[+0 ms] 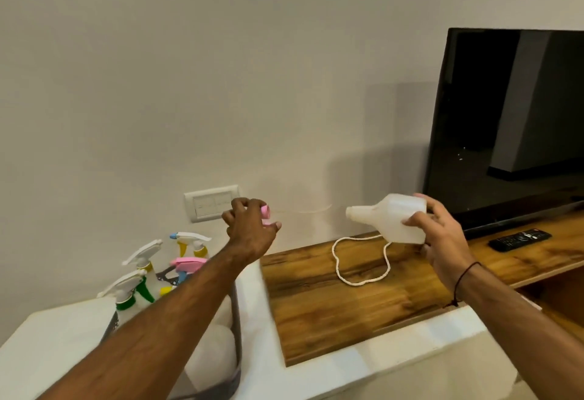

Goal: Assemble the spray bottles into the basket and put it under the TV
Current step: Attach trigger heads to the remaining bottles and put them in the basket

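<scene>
1. The step in hand looks like assembly: fitting a spray head onto the last loose bottle before it joins the others.
2. The left hand point(249, 225) is raised in front of the wall socket point(211, 202), fingers curled round a pink spray head point(266, 213). Its thin dip tube point(303, 210) trails off to the right. The hand hides most of the head, so I cannot tell how the trigger is turned.
3. The right hand point(442, 238) grips a white bottle point(392, 218) by its base, held on its side in the air above the wooden shelf point(316, 305), open neck pointing left toward the spray head. Head and bottle are near each other but apart.
4. The basket point(235, 320) sits at the shelf's left end on the white ledge point(57, 330), already holding several finished spray bottles point(142, 276).
5. Next, the tube tip probably has to be threaded into the neck, then the collar screwed down.
6. A looped white cord point(360, 260) lies mid-shelf; a remote point(520, 239) rests near the back edge, below the TV point(512, 121).
</scene>
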